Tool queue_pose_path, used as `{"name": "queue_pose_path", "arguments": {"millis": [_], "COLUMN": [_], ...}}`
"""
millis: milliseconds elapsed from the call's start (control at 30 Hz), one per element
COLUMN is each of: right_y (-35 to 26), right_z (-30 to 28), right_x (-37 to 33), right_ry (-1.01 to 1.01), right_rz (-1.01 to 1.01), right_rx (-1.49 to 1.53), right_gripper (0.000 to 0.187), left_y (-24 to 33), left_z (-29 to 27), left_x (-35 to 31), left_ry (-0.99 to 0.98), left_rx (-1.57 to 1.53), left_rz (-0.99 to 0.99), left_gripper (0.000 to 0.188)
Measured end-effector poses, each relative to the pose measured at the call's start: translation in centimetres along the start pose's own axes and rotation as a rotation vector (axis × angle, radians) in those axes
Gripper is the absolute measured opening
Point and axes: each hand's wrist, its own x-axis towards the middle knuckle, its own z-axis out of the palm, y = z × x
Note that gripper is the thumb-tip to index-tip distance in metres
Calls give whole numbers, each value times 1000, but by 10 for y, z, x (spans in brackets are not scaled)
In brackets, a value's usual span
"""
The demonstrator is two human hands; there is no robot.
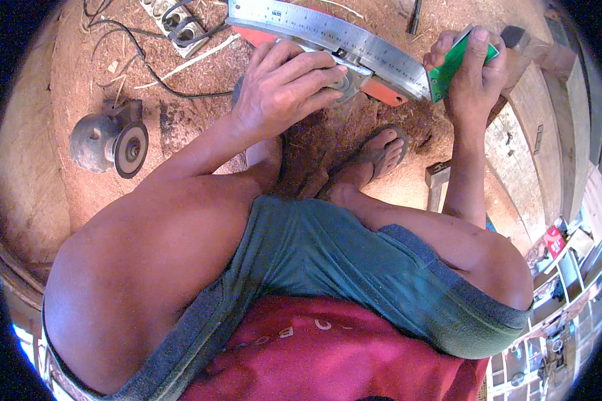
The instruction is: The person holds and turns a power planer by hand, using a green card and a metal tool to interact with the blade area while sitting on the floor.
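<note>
My left hand (284,87) is closed over a grey metal fitting with a round knob (343,83). The fitting sits against a long graduated metal rule (334,41), which looks bent through the fisheye. Along the rule's near side, an orange-red piece (384,92) shows at both ends of the hand. Beyond the rule's right end, my right hand (475,77) grips a flat green plate (453,65) with small holes near its edge. Thumb and fingers hold that plate tilted, apart from the rule. My left palm hides part of the fitting.
A bench grinder (107,142) with a disc wheel stands at the left on sawdust-covered ground. A white power strip (174,25) with black cables (137,50) lies at the far left. Wooden boards (532,137) rise on the right. My sandalled foot (384,150) is beneath the rule.
</note>
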Motion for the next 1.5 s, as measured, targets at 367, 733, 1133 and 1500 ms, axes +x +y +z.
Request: {"name": "queue_pose_path", "arguments": {"millis": [367, 733, 1133, 1500], "right_y": [-2, -3, -4, -5], "right_z": [2, 6, 4, 5], "right_x": [-1, -3, -2, -3], "right_ry": [14, 50, 57, 55], "right_rz": [4, 19, 7, 4], "right_rx": [12, -20, -21, -49], "right_gripper": [41, 39, 39, 38], "left_y": [-3, -1, 0, 0], "left_z": [5, 0, 1, 1], "left_x": [-2, -2, -2, -1], "left_ry": [59, 25, 9, 17], "left_rx": [17, 10, 29, 39], "left_rz": [-37, -22, -5, 6], "left_gripper": [38, 43, 41, 41]}}
